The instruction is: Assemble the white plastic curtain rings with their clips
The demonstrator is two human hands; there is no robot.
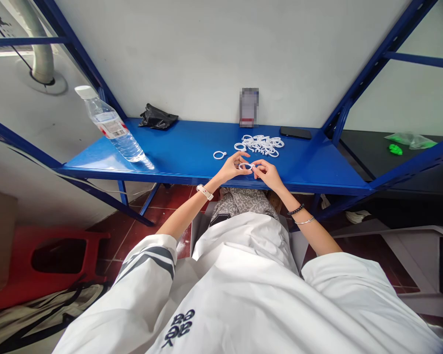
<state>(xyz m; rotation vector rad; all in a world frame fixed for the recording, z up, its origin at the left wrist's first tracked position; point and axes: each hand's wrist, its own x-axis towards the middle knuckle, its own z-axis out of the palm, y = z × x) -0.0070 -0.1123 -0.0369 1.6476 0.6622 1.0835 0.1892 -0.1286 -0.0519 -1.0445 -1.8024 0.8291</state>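
Observation:
Both my hands meet over the front edge of the blue shelf. My left hand and my right hand pinch one white plastic ring between their fingertips, each gripping a side. Just beyond them lies a pile of several white rings. A single white ring sits apart to the left of the pile. A white band is on my left wrist; a dark bead bracelet and a thin bangle are on my right.
A clear water bottle stands at the shelf's left end, a black crumpled bag behind it. A black phone lies at the back right. Blue frame posts rise on both sides. A red stool is on the floor at left.

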